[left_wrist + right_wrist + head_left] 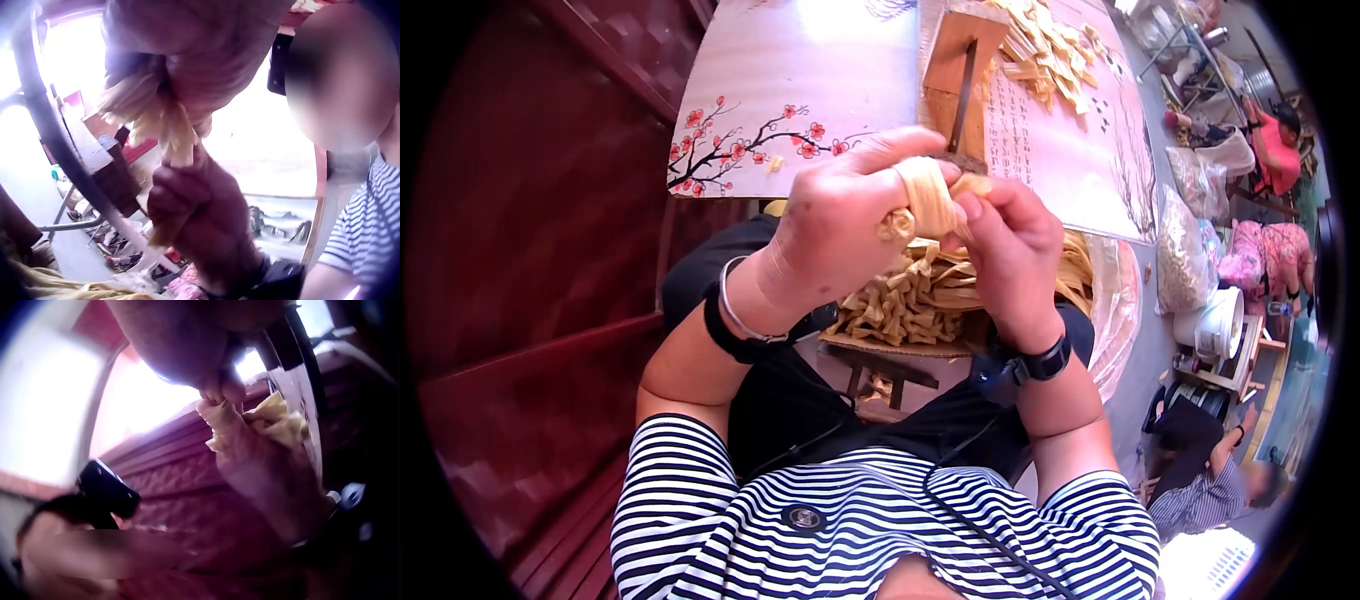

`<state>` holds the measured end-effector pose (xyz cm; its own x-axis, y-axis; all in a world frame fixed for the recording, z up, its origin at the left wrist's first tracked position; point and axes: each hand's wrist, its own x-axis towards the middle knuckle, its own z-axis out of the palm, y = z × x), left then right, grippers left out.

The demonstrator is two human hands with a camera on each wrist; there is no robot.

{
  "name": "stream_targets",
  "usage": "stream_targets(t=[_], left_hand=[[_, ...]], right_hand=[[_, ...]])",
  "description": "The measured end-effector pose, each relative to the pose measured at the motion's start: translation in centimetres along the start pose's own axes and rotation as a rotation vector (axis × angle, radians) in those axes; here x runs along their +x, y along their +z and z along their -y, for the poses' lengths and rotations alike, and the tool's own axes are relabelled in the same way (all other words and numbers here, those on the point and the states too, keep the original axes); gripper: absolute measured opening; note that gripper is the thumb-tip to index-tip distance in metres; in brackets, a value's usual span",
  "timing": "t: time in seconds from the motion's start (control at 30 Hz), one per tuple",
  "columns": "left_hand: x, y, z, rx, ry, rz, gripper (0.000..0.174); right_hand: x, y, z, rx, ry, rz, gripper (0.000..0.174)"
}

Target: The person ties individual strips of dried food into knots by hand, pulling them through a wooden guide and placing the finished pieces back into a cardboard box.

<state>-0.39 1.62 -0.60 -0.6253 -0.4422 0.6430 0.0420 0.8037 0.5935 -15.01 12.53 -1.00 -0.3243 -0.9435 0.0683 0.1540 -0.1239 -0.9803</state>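
A pale yellow, flat strip [928, 198], like bean curd skin, is wrapped round the fingers of my left hand [825, 220], and a rolled end of it sticks out below them. Thumb and fingertips of my right hand [1018, 245] pinch the strip's other end, close against the left fingers. The left wrist view shows yellow folds [178, 134] between the two hands. Ruffled yellow ends [278, 422] poke out of the left hand in the right wrist view. Under the hands, several knotted yellow strips [900, 305] lie beside long loose ones on a board at my lap.
A table with a blossom-print top [740, 110] stands ahead, bearing a wooden block [965, 45] with a metal rod and a heap of yellow strips [1050, 50]. Dark red panels [530, 220] close the left side. Right are sacks [1185, 250], a white bucket [1212, 322] and several people.
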Motion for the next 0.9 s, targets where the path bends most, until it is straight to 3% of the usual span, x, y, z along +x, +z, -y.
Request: stream_targets(t=[0.1,0.27,0.33,0.43,0.53,0.57,0.67,0.7,0.8,0.83,0.9], left_hand=[[-0.1,-1.0,-0.1,-0.110,-0.117,0.214,0.023],[-0.9,0.2,-0.1,0.051,-0.047,0.207,0.016],[-0.7,0.2,0.3,-0.020,-0.007,0.190,0.013],[0.2,-0.6,0.2,-0.356,-0.009,0.091,0.005],[0.1,-1.4,0.1,-0.692,-0.136,-0.018,0.007],[0.1,-2.2,0.7,-0.819,-0.151,-0.033,0.012],[-0.1,-2.9,0.4,-0.822,-0.249,-0.162,0.011],[0.1,-2.6,0.4,-0.686,-0.233,-0.179,0.013],[-0.1,-2.6,1.4,-0.680,-0.480,0.002,0.022],[-0.3,-1.9,1.5,-0.836,-0.509,-0.010,0.023],[0.0,-2.0,1.2,-0.802,-0.512,0.159,0.022]], right_hand=[[0.1,-0.7,-0.2,-0.252,-0.128,0.132,0.017],[0.6,-1.1,-0.4,-0.862,-0.233,0.248,0.015],[0.5,-0.9,-0.1,-0.639,-0.043,0.221,0.023],[0.4,-0.7,1.2,-0.202,0.332,0.261,0.043],[0.2,-2.0,0.8,0.083,0.433,0.464,0.046],[0.1,-2.1,0.3,0.193,0.491,0.454,0.047],[0.1,-2.4,-0.3,0.391,0.502,0.518,0.047],[0.2,-2.2,-0.3,0.348,0.499,0.460,0.047],[0.5,-1.8,-0.2,0.208,0.461,0.327,0.043],[0.6,-1.8,0.0,0.152,0.428,0.310,0.040],[0.7,-1.7,0.4,0.054,0.381,0.253,0.032]])
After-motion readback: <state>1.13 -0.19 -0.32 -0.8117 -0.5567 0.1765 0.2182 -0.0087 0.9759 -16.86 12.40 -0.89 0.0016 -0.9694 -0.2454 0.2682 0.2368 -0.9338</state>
